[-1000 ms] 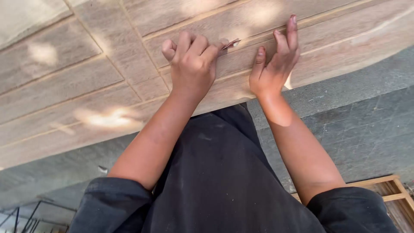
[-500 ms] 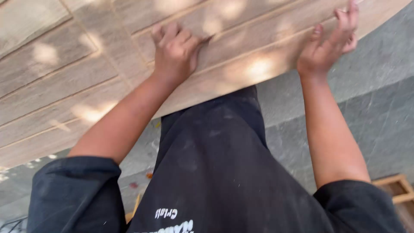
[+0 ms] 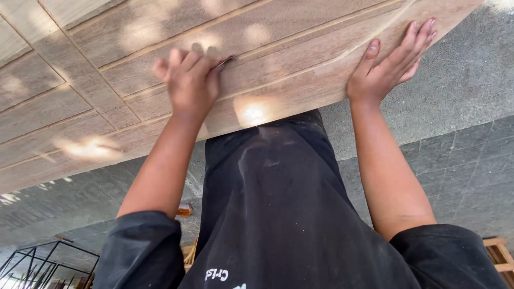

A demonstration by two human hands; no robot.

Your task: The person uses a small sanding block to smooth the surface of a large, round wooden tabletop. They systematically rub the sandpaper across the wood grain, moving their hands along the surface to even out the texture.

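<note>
A large wooden panel (image 3: 300,48) with routed grooves lies in front of me, dappled with sunlight. My left hand (image 3: 187,80) is curled on its surface and blurred by motion. A small thin dark piece (image 3: 226,60) sticks out from between its fingers; what it is cannot be made out. My right hand (image 3: 388,69) rests flat at the panel's near edge, towards its right corner, with fingers spread and nothing in it. My black shirt and both forearms fill the lower half of the view.
Grey stone floor tiles (image 3: 460,150) lie below the panel. A wooden slatted frame (image 3: 500,251) shows at the bottom right, and a black metal frame (image 3: 32,265) at the bottom left. A small amber object (image 3: 183,210) sits beside my left arm.
My hands have spread apart. The right hand slid to the right along the panel's edge, while the left hand shifted left across the grooved surface and is now blurred.
</note>
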